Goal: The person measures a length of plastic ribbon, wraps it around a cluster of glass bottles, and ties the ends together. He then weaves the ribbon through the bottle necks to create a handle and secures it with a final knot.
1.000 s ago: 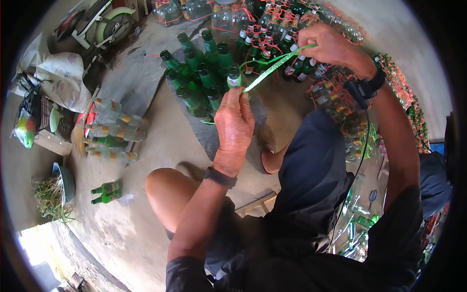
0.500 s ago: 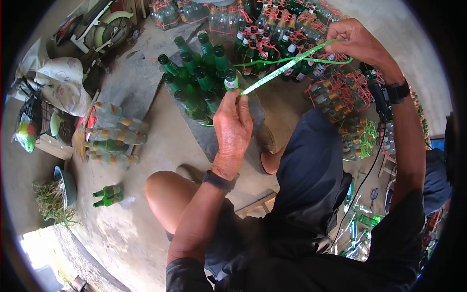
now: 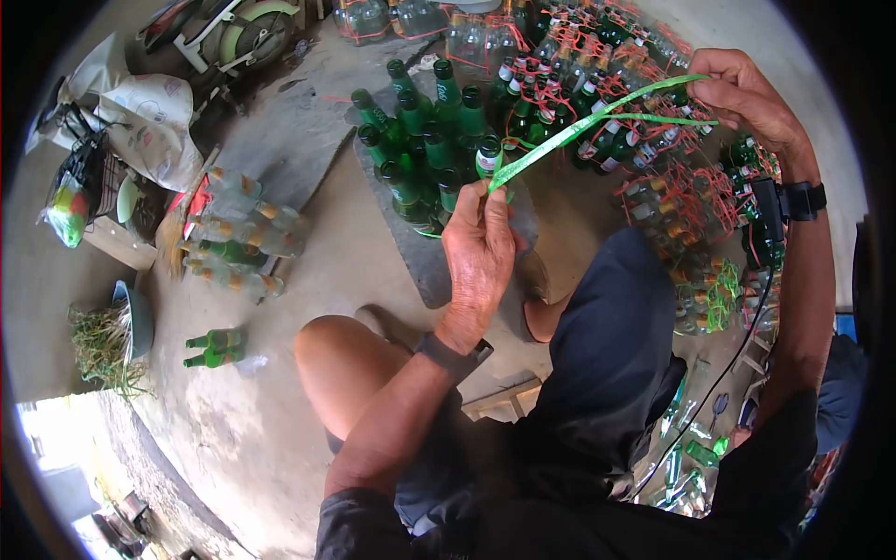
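A cluster of upright green glass bottles (image 3: 425,140) stands on a dark slab (image 3: 425,271) in front of me. My left hand (image 3: 479,243) is closed at the near right side of the cluster, pinching a green plastic strap (image 3: 579,127). From there the strap runs taut up to my right hand (image 3: 747,98), whose fingers are pinched on it, raised at the upper right. A loose length of the strap trails back below toward the bottles. Low around the cluster's base a bit of green band shows.
Bundles of bottles tied with red string (image 3: 677,210) fill the upper right. Clear bottles (image 3: 247,229) and two green bottles (image 3: 215,347) lie at the left. A blue basin with plants (image 3: 135,322), white sacks (image 3: 154,131) and a motorbike (image 3: 247,37) stand beyond. Loose bottles (image 3: 686,467) lie at lower right.
My right hand has moved right and slightly down, and the strap stays stretched between both hands. The whole view has shifted, with the bottles now further right in it.
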`<state>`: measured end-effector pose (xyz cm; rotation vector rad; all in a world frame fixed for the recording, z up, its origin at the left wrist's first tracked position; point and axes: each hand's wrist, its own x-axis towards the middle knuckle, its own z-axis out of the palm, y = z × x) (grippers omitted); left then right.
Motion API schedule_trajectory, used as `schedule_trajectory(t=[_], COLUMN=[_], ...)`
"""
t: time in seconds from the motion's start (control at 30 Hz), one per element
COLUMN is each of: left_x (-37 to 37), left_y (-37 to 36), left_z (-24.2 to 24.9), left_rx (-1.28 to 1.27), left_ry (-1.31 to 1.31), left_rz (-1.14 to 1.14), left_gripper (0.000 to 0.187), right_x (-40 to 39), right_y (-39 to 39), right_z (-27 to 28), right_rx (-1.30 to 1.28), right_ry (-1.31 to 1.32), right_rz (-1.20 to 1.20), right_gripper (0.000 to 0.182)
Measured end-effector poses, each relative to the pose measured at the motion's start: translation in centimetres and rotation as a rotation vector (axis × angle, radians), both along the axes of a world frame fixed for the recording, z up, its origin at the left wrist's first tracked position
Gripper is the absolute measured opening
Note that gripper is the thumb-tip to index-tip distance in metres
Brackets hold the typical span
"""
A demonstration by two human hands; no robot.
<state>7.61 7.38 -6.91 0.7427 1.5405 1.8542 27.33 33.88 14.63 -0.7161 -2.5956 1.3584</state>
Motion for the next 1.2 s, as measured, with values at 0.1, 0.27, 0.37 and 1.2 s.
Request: schedule_trajectory(t=[0.1, 0.27, 0.37, 1.2], left_x=[0.2, 0.4, 0.7, -1.9], left_y=[-0.5, -1.2, -1.7, -3.2], left_z=[-0.2, -0.4, -0.2, 0.3], left_rx=[0.055, 0.089, 0.087, 0.043], left_ry=[-0.087, -0.215, -0.288, -0.748], left_rz=[0.026, 0.069, 0.086, 0.283], left_gripper=[0.023, 0.024, 0.025, 0.031], right_x=[-1.6, -5.6, -8.8, -29.7], right_y=[0.1, -0.1, -0.7, -6.6], right_z=[-0.7, -0.8, -1.2, -6.6], right_rx=[0.019, 0.093, 0.206, 0.348], right_ry=[0.008, -0.066, -0.117, -0.051], right_rz=[0.025, 0.068, 0.121, 0.626], right_gripper=[0.028, 0.034, 0.036, 0.030])
